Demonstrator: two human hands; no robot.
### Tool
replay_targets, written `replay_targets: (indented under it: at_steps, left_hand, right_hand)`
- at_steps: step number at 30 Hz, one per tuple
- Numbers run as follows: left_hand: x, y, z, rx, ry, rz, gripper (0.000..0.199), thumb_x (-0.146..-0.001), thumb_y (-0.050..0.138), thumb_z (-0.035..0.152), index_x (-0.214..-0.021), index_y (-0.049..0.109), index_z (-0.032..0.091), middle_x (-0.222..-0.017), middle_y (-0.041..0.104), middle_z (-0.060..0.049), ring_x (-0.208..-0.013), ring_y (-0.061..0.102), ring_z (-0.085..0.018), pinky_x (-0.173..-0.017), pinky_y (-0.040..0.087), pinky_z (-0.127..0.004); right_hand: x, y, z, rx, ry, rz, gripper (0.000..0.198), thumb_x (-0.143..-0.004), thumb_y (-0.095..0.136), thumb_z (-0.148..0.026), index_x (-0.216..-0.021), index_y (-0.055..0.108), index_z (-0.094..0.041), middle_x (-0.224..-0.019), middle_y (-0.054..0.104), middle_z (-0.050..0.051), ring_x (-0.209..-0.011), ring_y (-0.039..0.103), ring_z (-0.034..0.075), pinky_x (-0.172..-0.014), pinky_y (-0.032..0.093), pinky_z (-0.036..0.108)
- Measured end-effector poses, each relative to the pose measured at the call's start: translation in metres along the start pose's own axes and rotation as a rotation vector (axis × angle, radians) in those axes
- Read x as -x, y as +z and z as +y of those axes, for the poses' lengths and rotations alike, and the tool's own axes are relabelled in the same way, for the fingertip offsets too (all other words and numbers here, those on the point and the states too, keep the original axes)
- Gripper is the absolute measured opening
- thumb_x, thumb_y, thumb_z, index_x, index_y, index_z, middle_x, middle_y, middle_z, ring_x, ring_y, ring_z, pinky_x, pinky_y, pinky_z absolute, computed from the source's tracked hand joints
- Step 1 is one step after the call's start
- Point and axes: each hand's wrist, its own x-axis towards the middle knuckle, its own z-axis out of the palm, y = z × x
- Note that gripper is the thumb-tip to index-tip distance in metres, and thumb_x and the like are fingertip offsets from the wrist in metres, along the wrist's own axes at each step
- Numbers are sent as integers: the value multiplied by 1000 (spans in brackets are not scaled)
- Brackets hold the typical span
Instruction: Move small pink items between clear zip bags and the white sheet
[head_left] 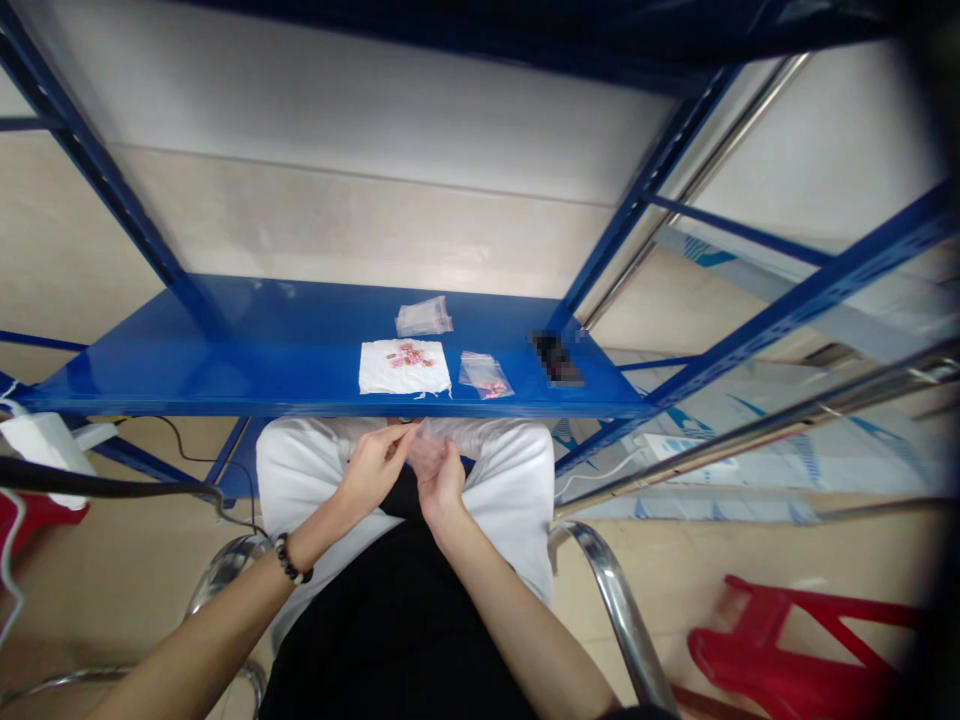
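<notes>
Above my lap, just in front of the shelf edge, both hands are at a small clear plastic bag [427, 452]. My right hand [444, 480] has its fingers closed round the bag's right side. My left hand [381, 462], with a dark beaded bracelet at its wrist, pinches the bag's upper left edge. On the blue shelf [225, 365] a white cloth [375, 378] lies flat with small pink pieces [409, 355] heaped on it. To its right lie clear bags holding pink pieces [493, 388]. Behind the cloth is a stack of clear bags [424, 316].
A pixelated dark object [555, 358] lies at the shelf's right end. Blue uprights [637, 210] frame the shelf. A white power strip [46, 445] and cables are at the left. Red stools [780, 630] stand on the floor, and metal chair arms [619, 600] flank me.
</notes>
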Motion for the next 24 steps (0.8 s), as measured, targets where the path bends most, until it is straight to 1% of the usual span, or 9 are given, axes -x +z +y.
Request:
replay_targets:
  at_steps: [2,4,6,8,12,15,17,21,24]
  left_hand:
    - [1,-1,4,17,13,-20,30,-93,52,31,-112,74,20,-104,75,-8,-90,67,-24,-85,48,-31]
    - [1,-1,7,34,5,-40,32,-94,51,31,-115,72,20,-106,74,-8,-91,67,-24,-88,47,-32]
    - [2,-2,9,61,-12,-57,33,-94,51,32,-116,72,19,-104,74,-8,-91,66,-24,-89,46,-32]
    - [2,-2,9,67,-18,-67,34,-93,51,32,-118,71,18,-97,74,-7,-89,66,-23,-90,45,-32]
    - [2,-2,8,39,-10,-73,35,-94,50,32,-120,70,18,-91,73,-6,-86,64,-22,-86,45,-31]
    - [1,-3,9,62,-16,-70,35,-93,51,34,-117,71,17,-90,73,-6,-81,63,-21,-81,46,-29]
    - [1,-4,10,70,-20,-72,35,-94,49,34,-117,70,17,-94,73,-7,-80,63,-20,-79,46,-28]
    - [1,-4,9,53,9,-55,34,-95,47,31,-120,67,21,-109,71,-8,-94,63,-21,-87,45,-29]
    - [3,-3,9,29,20,-60,34,-95,45,30,-121,65,21,-107,70,-8,-93,63,-21,-87,45,-30]
  right_hand:
    - [0,-3,7,-20,13,5,32,-94,42,-31,-87,68,-15,-85,76,9,-78,73,19,-73,60,31]
    - [0,-7,12,-19,16,11,32,-93,41,-31,-85,68,-17,-83,76,9,-79,73,20,-72,60,31]
    - [0,-11,16,4,22,9,31,-93,42,-33,-84,68,-18,-82,75,9,-80,73,20,-72,60,32]
    - [-1,-16,19,19,31,21,31,-92,41,-34,-84,67,-20,-83,75,9,-80,73,20,-68,59,31]
    - [-3,-22,21,27,51,65,31,-92,40,-34,-82,65,-20,-79,74,7,-70,71,18,-57,56,27]
    - [-5,-22,21,67,19,55,29,-91,41,-36,-80,64,-21,-76,72,6,-67,69,18,-54,55,27]
    - [-5,-21,20,77,17,59,29,-91,42,-36,-79,63,-21,-72,71,6,-65,69,18,-53,54,27]
    - [-5,-18,18,30,30,132,28,-92,41,-34,-76,61,-21,-64,68,4,-57,66,16,-50,53,25]
    - [-4,-16,16,41,-1,117,27,-92,41,-33,-77,61,-21,-66,69,4,-58,65,16,-52,54,25]
